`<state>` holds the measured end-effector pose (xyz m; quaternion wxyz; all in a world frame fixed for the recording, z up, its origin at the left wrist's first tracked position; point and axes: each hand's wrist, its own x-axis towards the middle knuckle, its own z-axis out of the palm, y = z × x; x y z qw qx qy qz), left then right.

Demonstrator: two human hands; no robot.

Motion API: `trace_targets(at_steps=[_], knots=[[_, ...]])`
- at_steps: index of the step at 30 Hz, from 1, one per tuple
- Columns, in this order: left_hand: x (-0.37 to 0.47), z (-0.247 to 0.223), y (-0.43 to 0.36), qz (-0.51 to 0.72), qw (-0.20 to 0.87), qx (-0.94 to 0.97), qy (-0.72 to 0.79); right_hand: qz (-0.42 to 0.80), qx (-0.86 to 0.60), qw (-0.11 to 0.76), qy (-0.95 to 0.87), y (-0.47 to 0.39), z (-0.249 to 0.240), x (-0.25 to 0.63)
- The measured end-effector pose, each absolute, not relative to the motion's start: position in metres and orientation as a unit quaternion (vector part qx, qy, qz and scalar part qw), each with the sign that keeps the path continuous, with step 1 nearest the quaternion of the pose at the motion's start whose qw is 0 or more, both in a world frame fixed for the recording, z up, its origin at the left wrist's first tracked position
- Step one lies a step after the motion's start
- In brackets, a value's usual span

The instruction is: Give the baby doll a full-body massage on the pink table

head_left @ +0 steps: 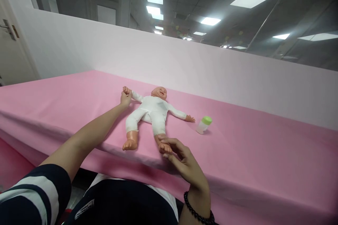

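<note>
By the left hand (126,99), the doll's outstretched right hand (127,90) is grasped, with the fingers closed around it. By the right hand (182,160), the doll's left foot (163,145) is touched: the fingers are laid over the ankle and the thumb is set at the toes (whether the foot is firmly gripped cannot be told).

The doll (154,109) is laid on its back on the pink-covered table (264,140), with its head (159,93) turned toward the wall (211,66) and its feet pointed at the near edge. Little room is left on either side lengthwise: the head is placed close to the wall, and the feet are set just inside the table's front edge, over which the pink cover is draped. More room is given sideways, where broad stretches of the table are seen, the wider one to the right.

On that side, a small bottle (202,127) is placed just beside the doll's left hand (190,118), well in from the front edge, and only a narrow gap is left between them. It is topped with a green cap (207,120); its body is pale and cloudy (what is held in it cannot be made out). Around the right wrist, a dark beaded bracelet (196,211) is worn.
</note>
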<state>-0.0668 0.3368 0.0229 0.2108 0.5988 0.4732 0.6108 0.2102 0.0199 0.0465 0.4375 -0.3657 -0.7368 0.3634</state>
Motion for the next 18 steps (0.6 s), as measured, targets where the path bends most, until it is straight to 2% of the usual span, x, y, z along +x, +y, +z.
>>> trace_targets(at_steps=[5,10,14,18], knots=[[-0.048,0.030,0.312,0.579,0.138,0.712,0.373,0.311,-0.367,0.512,-0.712,0.048,0.061,0.188],[-0.045,0.037,0.295,0.495,0.100,0.814,0.288,0.331,-0.362,0.508,-0.708,0.085,0.072,0.160],[-0.046,0.038,0.294,0.491,0.093,0.817,0.287,0.298,-0.376,0.525,-0.703,0.092,0.074,0.149],[-0.044,0.033,0.299,0.538,0.109,0.768,0.329,0.349,-0.344,0.548,-0.678,0.076,0.072,0.154]])
